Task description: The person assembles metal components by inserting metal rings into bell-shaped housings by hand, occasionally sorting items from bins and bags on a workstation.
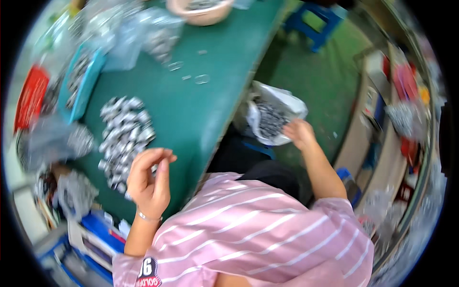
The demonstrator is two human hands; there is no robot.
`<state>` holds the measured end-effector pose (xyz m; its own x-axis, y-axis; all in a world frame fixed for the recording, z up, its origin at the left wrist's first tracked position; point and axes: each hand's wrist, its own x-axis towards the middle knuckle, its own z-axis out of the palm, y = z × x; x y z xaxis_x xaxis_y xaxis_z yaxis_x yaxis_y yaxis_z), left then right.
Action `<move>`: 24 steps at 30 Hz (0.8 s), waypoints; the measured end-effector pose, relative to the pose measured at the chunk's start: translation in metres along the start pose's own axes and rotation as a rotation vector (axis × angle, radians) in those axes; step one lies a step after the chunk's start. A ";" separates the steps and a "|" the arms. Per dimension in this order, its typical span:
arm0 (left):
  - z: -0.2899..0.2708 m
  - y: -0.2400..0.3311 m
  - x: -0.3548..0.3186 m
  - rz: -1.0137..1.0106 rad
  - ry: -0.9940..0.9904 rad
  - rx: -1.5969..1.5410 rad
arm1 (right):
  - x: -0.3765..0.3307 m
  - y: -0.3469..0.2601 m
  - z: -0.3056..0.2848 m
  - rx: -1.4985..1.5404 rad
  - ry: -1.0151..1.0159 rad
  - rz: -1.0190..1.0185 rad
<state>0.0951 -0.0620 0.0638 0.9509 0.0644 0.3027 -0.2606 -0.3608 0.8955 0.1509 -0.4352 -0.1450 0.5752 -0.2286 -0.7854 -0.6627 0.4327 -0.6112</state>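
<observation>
My left hand point(149, 184) hovers over the near edge of a pile of small silvery metal parts point(125, 138) on the green table point(186, 119). Its fingers are curled toward the thumb, and whatever they hold, if anything, is too small to tell. Off the table's right side, my right hand point(300, 134) is at the rim of a white plastic bag point(292, 106). That hand is a little blurred; its fingers look stretched out, with nothing visible in them. Many small grey metal pieces point(270, 119) lie inside the bag.
A teal tray point(99, 62) of metal parts, a red tray point(32, 95) and clear plastic bags point(119, 48) line the table's left. A pink basin point(201, 16) stands at the far end. Beyond the bag is a blue stool point(313, 24). Shelving point(356, 129) runs along the right.
</observation>
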 end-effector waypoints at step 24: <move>-0.062 -0.030 -0.087 -0.030 0.334 0.533 | -0.160 0.006 0.279 -1.075 -0.988 -1.556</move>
<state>0.0098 0.0011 0.0307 0.8309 0.3379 0.4421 -0.0335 -0.7627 0.6459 0.1887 -0.1527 0.0038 0.5466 0.7537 0.3649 0.7404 -0.2314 -0.6311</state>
